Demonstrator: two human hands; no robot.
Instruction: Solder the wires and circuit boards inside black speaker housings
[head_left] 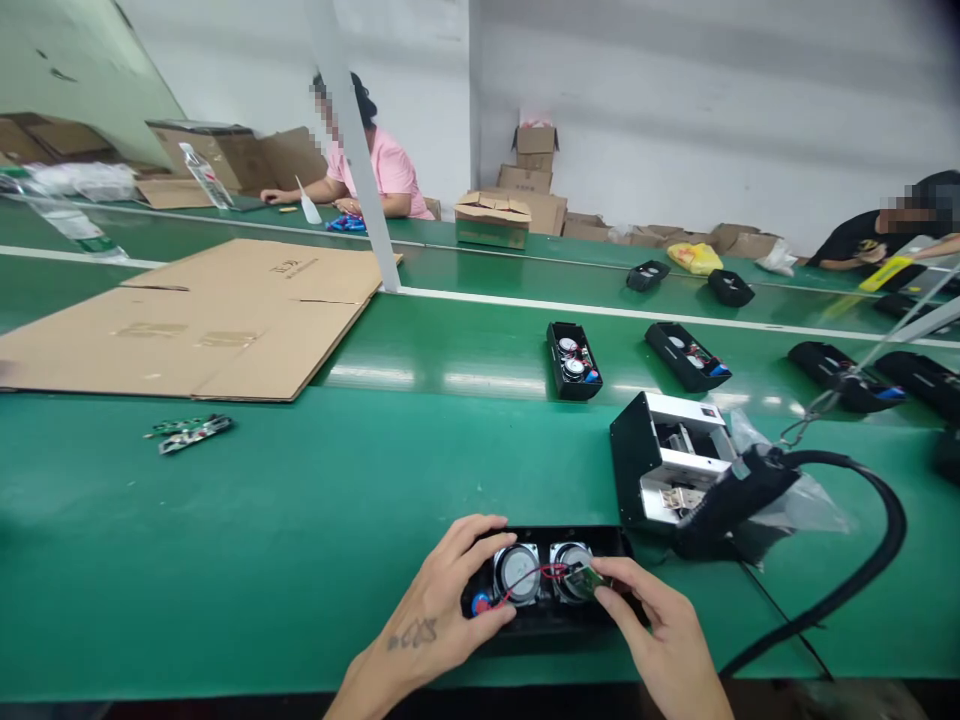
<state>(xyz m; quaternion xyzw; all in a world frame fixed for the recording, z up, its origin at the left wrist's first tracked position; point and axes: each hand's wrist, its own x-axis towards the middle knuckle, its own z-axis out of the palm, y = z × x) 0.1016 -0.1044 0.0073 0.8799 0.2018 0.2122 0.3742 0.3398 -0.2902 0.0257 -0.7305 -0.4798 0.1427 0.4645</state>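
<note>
A black speaker housing [551, 622] lies open side up on the green bench near its front edge. Inside it sit two round speaker drivers [519, 573] with red and black wires, and a blue cylindrical part [480, 603] at the left end. My left hand [450, 595] grips the housing's left end, thumb on the near wall and fingers over the far one. Between the thumb and fingers of my right hand [649, 615] is a small green circuit board [583, 580], held over the right driver. Wires run to this board.
A silver-and-black machine [675, 460] and a black-handled tool [739, 500] with a thick hose stand right. Circuit boards [191, 432] and flat cardboard [225, 320] lie left. More housings [574, 362] sit beyond on the green surface. Two people work across the benches.
</note>
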